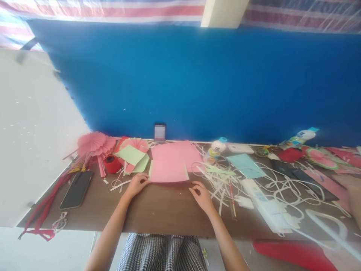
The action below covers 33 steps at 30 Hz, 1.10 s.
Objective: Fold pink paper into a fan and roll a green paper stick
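Observation:
A pink paper sheet [169,169] lies flat on the brown table [160,210] in front of me, on top of a pale green sheet that shows at its edges. My left hand [137,184] rests at the sheet's near left corner, fingertips touching its edge. My right hand [201,195] lies on the table just below the sheet's near right corner, fingers spread, holding nothing. A second pink sheet [180,150] lies behind the first.
To the left are pink paper fans [96,145], green paper pieces [132,156], a red tape roll [112,164] and a dark phone [76,189]. A phone [159,132] leans on the blue wall. To the right: glue bottles [216,148], paper strips, white cables, a power strip [265,203].

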Motion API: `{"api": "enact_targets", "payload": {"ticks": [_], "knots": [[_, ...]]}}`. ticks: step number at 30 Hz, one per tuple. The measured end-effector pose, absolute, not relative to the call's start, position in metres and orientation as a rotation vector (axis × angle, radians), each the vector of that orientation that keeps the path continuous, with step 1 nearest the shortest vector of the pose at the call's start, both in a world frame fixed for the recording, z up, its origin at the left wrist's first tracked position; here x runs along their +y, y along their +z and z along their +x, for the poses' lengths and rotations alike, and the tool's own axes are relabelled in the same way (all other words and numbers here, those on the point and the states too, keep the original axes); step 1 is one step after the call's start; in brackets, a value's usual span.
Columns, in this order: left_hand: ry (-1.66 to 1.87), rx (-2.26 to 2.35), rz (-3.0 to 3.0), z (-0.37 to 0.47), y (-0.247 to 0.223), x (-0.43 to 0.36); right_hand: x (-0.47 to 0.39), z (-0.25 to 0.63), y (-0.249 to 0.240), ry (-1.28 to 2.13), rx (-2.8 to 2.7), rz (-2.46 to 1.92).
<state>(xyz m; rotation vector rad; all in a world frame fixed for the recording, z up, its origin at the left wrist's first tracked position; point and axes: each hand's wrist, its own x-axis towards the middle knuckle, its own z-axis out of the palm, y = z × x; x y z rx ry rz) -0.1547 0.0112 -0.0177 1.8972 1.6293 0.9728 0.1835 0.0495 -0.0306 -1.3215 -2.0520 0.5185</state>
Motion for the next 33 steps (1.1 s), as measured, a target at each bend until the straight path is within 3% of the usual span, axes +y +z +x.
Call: {"api": "enact_targets", "payload": {"ticks": [12, 33], "knots": [[0.956, 1.646, 1.912, -0.152, -0.016, 0.009, 0.044, 0.177, -0.023, 0.395, -2.152, -1.243], [0.938, 1.654, 1.9, -0.156, -0.014, 0.008, 0.049, 0.169, -0.023, 0.575, -2.17, -1.183]]}}
